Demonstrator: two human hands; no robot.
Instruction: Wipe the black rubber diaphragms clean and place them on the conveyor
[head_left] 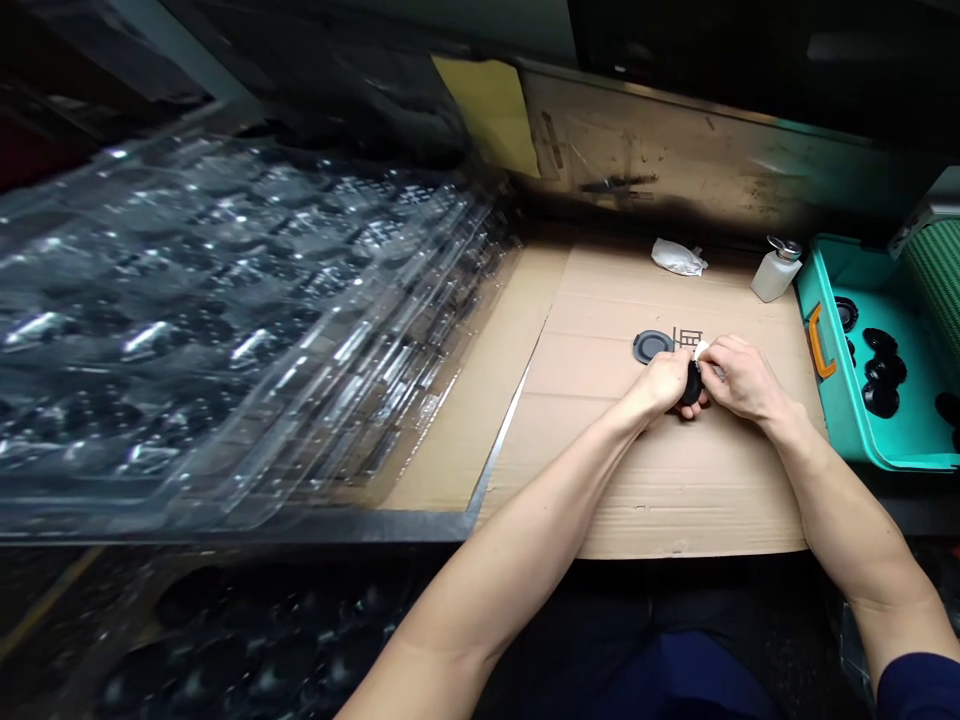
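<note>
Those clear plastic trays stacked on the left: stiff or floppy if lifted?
Likely light and rather floppy: the clear trays look like thin moulded sheet with many pockets. Their glossy faces suggest they would slide on one another, so the stack may shift when pushed.

Factory assembly bench. Stacked clear blister trays (225,330) at the left edge, teal bin (840,400) of black parts (883,385) at the right. Cardboard sheet (675,480) covers the top.
</note>
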